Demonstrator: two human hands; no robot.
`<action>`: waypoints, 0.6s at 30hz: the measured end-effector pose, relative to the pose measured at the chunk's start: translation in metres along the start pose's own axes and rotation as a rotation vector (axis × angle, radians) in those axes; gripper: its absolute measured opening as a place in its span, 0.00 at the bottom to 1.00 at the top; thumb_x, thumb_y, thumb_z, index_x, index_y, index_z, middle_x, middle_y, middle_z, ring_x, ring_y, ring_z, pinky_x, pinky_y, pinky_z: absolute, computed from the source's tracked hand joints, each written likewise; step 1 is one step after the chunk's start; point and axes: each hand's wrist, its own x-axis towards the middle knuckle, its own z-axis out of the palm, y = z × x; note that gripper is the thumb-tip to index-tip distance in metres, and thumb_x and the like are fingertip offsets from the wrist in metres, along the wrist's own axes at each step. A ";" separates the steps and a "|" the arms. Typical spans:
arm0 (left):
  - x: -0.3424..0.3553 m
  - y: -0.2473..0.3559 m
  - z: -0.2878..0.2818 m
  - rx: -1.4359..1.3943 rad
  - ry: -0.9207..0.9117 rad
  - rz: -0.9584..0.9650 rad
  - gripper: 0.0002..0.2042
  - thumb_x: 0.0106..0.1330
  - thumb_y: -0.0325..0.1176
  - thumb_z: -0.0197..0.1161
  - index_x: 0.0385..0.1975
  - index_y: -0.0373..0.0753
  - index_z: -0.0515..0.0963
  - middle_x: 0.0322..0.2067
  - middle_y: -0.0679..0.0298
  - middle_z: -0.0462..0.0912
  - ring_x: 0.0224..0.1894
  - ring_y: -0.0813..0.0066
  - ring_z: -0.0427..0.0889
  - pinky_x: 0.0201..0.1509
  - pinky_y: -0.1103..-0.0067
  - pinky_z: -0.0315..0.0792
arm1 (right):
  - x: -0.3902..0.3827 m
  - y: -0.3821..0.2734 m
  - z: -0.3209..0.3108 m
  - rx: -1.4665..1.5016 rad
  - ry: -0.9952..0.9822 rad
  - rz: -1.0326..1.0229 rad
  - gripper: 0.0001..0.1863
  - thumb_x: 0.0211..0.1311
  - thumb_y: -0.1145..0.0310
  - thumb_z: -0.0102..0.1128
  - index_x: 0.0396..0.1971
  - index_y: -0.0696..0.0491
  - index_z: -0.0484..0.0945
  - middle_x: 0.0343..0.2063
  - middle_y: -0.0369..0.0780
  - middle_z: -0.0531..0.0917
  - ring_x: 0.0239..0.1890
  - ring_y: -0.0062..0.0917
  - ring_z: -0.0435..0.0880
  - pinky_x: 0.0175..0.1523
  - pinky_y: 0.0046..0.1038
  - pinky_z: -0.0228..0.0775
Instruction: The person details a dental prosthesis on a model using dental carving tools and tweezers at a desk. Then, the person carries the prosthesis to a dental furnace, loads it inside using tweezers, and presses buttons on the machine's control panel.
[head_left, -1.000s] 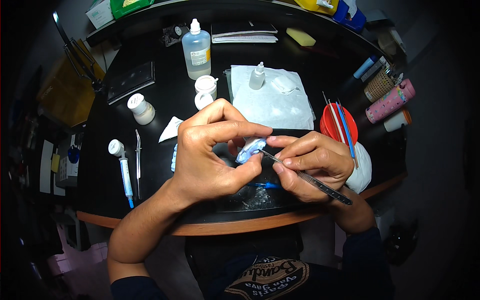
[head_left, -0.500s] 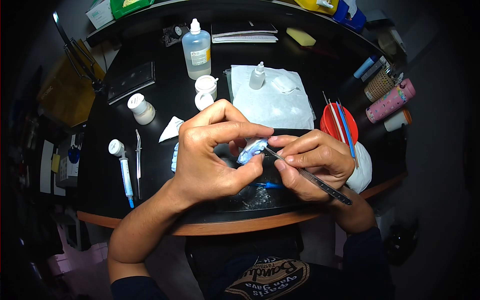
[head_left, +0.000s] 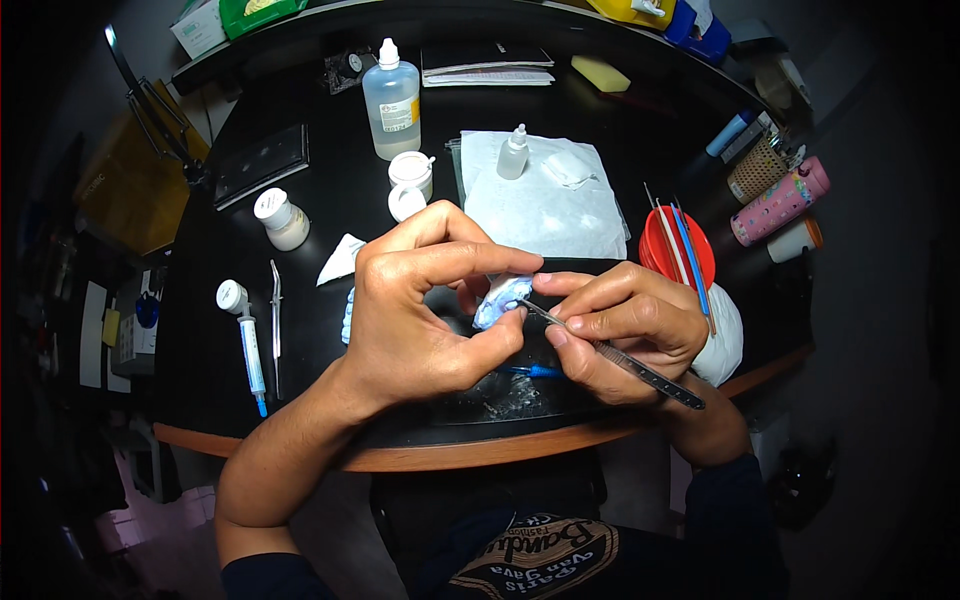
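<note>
The tool (head_left: 648,373) is ribbed metal, the blue piece (head_left: 500,303) matt and rough.

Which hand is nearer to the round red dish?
Right. The right hand, holding a metal tool, is just on the near side of the red dish; the left hand, pinching a blue-and-white piece, is farther off to its left.
</note>
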 end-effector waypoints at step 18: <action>-0.001 -0.001 -0.001 -0.030 -0.019 -0.036 0.18 0.48 0.21 0.76 0.42 0.33 0.89 0.34 0.65 0.80 0.32 0.85 0.79 0.30 0.88 0.72 | 0.001 0.000 0.001 0.005 -0.013 0.001 0.09 0.51 0.86 0.74 0.31 0.62 0.84 0.30 0.45 0.87 0.38 0.35 0.93 0.50 0.35 0.90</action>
